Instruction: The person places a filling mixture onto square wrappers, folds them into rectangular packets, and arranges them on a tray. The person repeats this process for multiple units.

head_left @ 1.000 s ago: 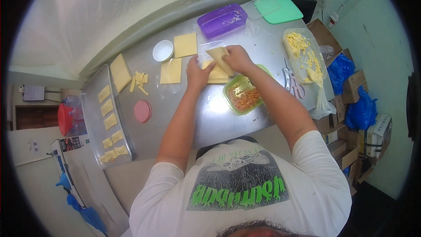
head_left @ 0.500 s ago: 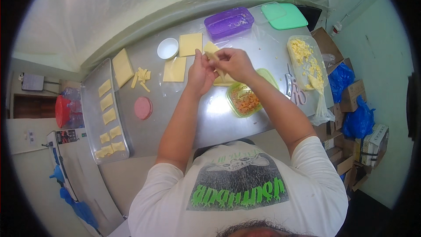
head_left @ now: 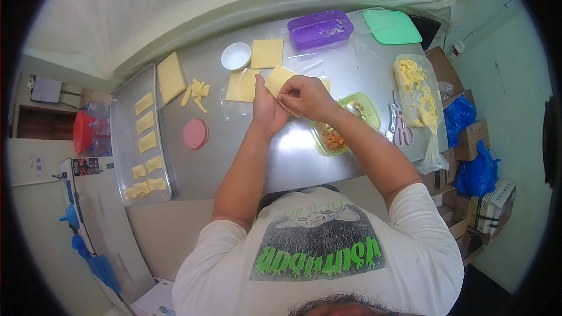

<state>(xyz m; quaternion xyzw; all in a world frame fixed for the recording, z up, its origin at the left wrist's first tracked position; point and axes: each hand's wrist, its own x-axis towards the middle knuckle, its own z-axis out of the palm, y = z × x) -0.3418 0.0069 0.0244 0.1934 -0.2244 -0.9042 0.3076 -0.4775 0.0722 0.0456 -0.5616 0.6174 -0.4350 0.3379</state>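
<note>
In the middle of the table I hold a pale yellow square of dough sheet. My left hand supports it from the left side, thumb up along its edge. With bent fingers, my right hand pinches its lower right part; the fingertips partly hide the sheet. Behind the hands lie a stack of dough squares and another dough square on clear plastic. Below my right forearm is a green-rimmed container of orange, chopped filling, partly covered by the arm.
At left stands a metal tray with several small pastries, near a dough stack, dough strips and round pink slices. A white bowl, purple container and green lid sit behind. Scissors and a yellow-chunk container lie right.
The dough square has turned from nearly edge-on to showing its broad face. My right fingers have moved lower along it, and the table's contents appear shifted slightly rightward in view.
</note>
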